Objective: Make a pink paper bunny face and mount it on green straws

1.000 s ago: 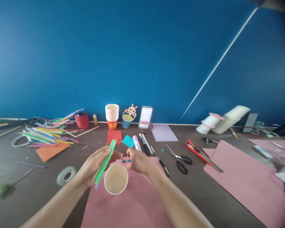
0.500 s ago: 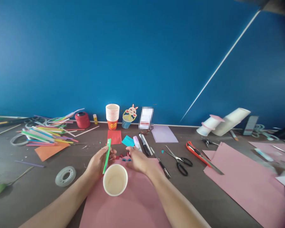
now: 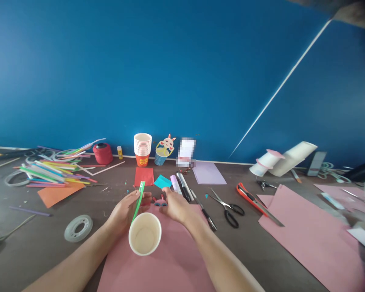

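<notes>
A white paper cup (image 3: 145, 234) stands on a pink paper sheet (image 3: 176, 263), its open mouth toward me. A green strip (image 3: 138, 202) rises from the cup's far left rim. My left hand (image 3: 126, 211) is closed on this strip, thumb on the near side and fingers behind it. Just beyond the cup is a small pink paper face (image 3: 160, 202) with dark eyes and red-edged ears. My right hand (image 3: 177, 206) grips the face at its right edge, the fingertips partly hidden. A red paper square (image 3: 144, 177) and a blue paper piece (image 3: 162, 181) lie beyond the hands.
Left are drinking straws (image 3: 48, 172) and a tape roll (image 3: 78, 228). At the back stand stacked cups (image 3: 142, 148) and a blue cup (image 3: 161, 156) with a rabbit face. Right lie pens (image 3: 203, 209), scissors (image 3: 228, 207) and a box cutter (image 3: 257, 201) on pink sheets (image 3: 316, 239).
The view has shifted slightly, so most things sit a little further left. The pink face shows more fully beside my right hand. Both hands keep nearly the same places around the cup.
</notes>
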Motion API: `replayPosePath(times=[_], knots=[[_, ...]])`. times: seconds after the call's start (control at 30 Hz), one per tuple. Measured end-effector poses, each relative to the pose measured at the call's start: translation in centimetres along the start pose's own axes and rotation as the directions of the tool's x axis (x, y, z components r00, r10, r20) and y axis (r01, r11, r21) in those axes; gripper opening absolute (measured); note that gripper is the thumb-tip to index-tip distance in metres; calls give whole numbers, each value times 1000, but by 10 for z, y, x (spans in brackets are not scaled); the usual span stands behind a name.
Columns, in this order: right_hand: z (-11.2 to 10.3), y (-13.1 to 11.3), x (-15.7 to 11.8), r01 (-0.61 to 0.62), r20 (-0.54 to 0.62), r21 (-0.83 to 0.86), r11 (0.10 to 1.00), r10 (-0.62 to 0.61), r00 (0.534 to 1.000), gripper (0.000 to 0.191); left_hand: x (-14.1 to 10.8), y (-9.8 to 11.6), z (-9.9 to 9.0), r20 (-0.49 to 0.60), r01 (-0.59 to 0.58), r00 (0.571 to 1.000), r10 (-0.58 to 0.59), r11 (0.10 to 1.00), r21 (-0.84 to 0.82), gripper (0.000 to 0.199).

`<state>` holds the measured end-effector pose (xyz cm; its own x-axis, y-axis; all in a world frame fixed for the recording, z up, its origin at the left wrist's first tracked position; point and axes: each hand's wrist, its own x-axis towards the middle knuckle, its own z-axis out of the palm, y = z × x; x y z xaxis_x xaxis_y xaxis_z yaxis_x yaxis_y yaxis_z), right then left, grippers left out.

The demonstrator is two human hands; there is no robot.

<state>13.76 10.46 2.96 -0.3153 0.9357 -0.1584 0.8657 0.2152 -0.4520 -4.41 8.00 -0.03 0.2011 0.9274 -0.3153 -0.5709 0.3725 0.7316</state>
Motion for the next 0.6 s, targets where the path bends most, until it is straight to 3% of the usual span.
replayPosePath(times=[0.3,0.43,0.53,0.6], knots=[[8,15,9,65,-82,244,967,-46,996,39,2,-1,1,-5,-138,990,138,988,-66,12],[-2,21,17,139,-243,385,912,-45,969,19,3,2,0,1,-258,966,258,966,-15,18],[-15,19,19,210,-349,570,794,3,937,22,3,4,0,-7,-298,954,300,951,88,30],[-21,12,16,230,-328,727,647,33,944,24,3,5,2,-3,-296,954,300,943,149,37]])
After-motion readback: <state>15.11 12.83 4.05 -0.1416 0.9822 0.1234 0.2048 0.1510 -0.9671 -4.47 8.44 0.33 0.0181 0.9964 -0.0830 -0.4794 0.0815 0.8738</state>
